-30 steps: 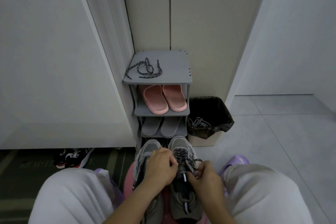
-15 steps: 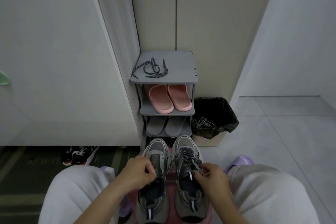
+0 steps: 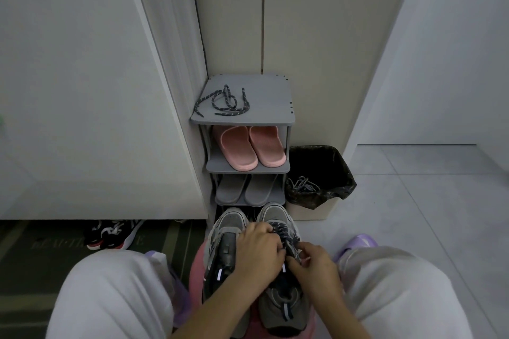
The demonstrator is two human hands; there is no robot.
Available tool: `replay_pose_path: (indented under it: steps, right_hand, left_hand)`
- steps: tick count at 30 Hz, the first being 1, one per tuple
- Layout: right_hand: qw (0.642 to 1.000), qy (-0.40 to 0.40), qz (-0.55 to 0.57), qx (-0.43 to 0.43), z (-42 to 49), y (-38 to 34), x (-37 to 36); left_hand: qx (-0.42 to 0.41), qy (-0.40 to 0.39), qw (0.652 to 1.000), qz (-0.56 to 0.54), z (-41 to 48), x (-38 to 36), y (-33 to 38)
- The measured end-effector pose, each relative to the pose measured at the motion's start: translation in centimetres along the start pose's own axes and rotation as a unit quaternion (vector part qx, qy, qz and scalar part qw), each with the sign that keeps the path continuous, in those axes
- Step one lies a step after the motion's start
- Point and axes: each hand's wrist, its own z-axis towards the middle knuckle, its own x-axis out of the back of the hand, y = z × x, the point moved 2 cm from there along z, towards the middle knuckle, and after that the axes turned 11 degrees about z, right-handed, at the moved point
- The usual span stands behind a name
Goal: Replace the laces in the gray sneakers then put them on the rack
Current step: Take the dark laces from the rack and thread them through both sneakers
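The right gray sneaker (image 3: 275, 215), sitting on the pink stool (image 3: 197, 259) before the rack (image 3: 264, 96), is getting its dark lace (image 3: 285, 231) tightened. The left hand (image 3: 259, 250), having quit the unlaced left sneaker (image 3: 230, 220), is closing its grip on the lacing, and the right hand (image 3: 314, 267) is pinching a strand. The spare lace (image 3: 223, 103) is waiting near the top shelf's front left corner.

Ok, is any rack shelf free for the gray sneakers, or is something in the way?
A loose lace lies on the left of the top shelf; pink slippers and gray slippers fill the two shelves below.
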Motion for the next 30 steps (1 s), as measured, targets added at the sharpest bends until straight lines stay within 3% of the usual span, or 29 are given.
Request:
replay_pose_path:
  steps: [10,30]
  right_hand:
    - [1.0,-0.012,0.003,0.004,0.0,0.0,-0.5]
    - [0.999,-0.002,0.017,0.034,0.0,-0.2,-0.4]
  left_hand:
    - [-0.004,0.008,0.999,-0.048,-1.1,0.1,-1.9]
    - [-0.045,-0.134,0.99,-0.02,-1.7,1.0,-2.9]
